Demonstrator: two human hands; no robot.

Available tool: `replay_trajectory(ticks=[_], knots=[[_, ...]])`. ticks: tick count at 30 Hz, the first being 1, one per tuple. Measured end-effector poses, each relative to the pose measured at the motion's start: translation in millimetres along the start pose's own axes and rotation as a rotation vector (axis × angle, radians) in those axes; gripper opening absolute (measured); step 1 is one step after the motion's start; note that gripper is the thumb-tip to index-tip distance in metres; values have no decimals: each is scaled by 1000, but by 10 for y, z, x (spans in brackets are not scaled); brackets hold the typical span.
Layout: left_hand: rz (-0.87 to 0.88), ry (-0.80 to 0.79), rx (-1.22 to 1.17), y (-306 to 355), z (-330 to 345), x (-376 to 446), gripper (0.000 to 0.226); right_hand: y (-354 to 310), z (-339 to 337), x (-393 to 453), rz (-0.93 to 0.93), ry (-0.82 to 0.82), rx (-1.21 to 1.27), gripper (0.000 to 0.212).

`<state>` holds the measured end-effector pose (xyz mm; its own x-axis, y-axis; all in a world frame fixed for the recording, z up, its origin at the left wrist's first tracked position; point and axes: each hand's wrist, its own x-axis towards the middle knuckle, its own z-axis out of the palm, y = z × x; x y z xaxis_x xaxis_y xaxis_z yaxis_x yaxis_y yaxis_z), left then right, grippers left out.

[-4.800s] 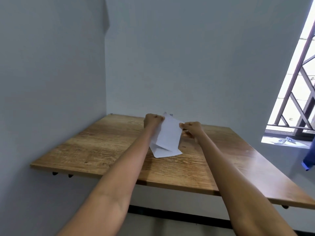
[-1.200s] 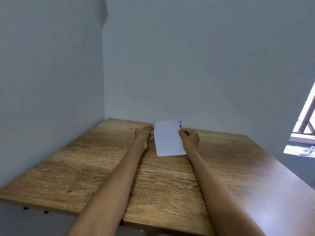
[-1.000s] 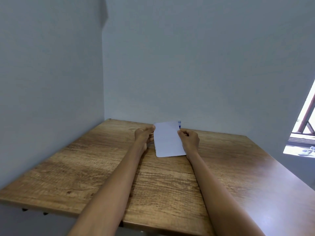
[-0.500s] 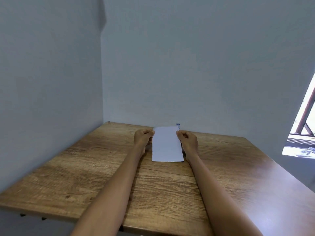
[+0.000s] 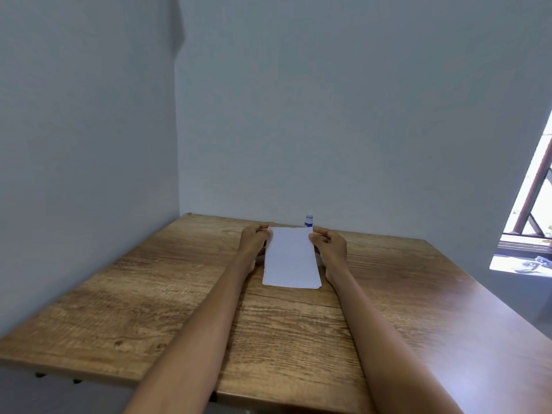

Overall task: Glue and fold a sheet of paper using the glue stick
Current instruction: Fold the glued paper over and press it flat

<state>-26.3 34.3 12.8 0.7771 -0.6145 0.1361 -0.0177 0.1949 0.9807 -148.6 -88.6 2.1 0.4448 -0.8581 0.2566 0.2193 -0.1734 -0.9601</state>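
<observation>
A white sheet of paper (image 5: 291, 258), folded into a narrow rectangle, lies flat on the wooden table (image 5: 179, 294). My left hand (image 5: 253, 239) pinches its far left corner. My right hand (image 5: 330, 245) pinches its far right corner. Just behind the paper stands a glue stick (image 5: 309, 220) with a blue body and white cap, its lower part hidden by the paper.
Grey walls close the table in at the left and at the back. A barred window (image 5: 534, 204) with a sill is at the right. The table's front edge runs near the bottom of the view.
The paper was held up and bent between both hands; now it lies flat and folded on the table. In the last second it shifted slightly nearer, and the glue stick shows behind it.
</observation>
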Motion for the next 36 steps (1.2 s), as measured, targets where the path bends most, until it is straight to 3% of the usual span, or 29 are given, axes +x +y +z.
replay_trajectory(ticks=[6,11,16,19,28,34,36], knots=[[35,63,3,-35,-18,-15,14,8,18,-4,-19,-35,-63,21],[80,-41,89,-10,-11,-49,19,-53,46,-37,-127,-39,-77,10],[172,-120,210,-3,47,-99,16,-60,88,-16,-375,-35,-539,19],[189,-165,159,-1,70,-138,18,-48,135,-61,-444,-49,-660,20],[208,-72,143,38,104,-146,16,-66,148,-70,-465,-114,-653,16],[199,91,148,51,38,-77,20,-48,108,-38,-427,-111,-577,15],[189,141,108,49,13,-64,21,-34,94,-33,-357,-113,-520,24]])
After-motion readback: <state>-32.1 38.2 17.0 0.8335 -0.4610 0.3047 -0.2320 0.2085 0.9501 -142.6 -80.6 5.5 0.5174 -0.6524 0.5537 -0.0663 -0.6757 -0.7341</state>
